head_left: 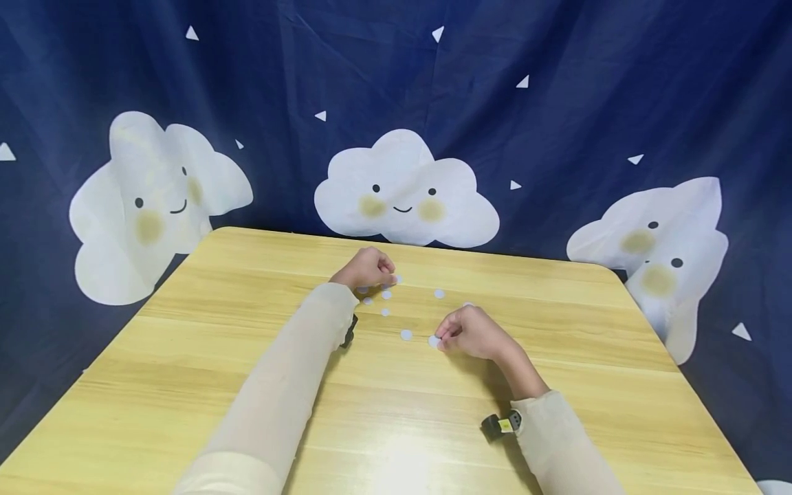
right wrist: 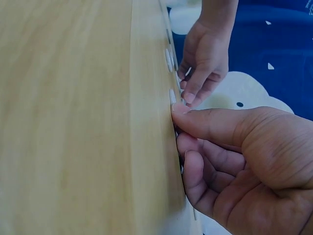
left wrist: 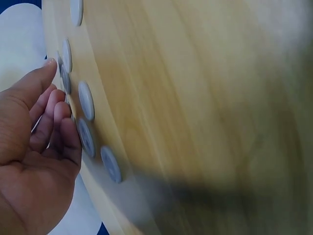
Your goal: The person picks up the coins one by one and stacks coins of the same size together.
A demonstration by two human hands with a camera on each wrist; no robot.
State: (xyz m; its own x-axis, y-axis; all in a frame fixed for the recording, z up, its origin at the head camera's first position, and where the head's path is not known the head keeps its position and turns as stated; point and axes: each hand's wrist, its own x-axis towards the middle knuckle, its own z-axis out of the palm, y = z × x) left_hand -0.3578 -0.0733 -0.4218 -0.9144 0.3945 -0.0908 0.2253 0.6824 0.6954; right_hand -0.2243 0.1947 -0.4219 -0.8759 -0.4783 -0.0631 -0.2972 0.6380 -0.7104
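Note:
Several round silver coins lie flat on the wooden table [head_left: 371, 412]. My right hand [head_left: 473, 333] pinches the edge of one coin [head_left: 434, 341] between thumb and curled fingers, low at the tabletop. Another coin [head_left: 405, 335] lies just left of it. Farther off, my left hand [head_left: 369, 268] has its thumb and bent fingers at a coin [head_left: 398, 279], which is partly hidden by the fingertips. Close to that hand lie more coins, among them one coin [left wrist: 86, 100] and a second coin [left wrist: 111, 164] beside the fingers. A lone coin [head_left: 439, 294] sits between the hands.
One more coin [head_left: 468, 304] shows partly behind the right hand. A dark blue curtain [head_left: 278, 82] with smiling clouds hangs behind the table's far edge. A small black wrist camera [head_left: 500, 426] is at the right sleeve.

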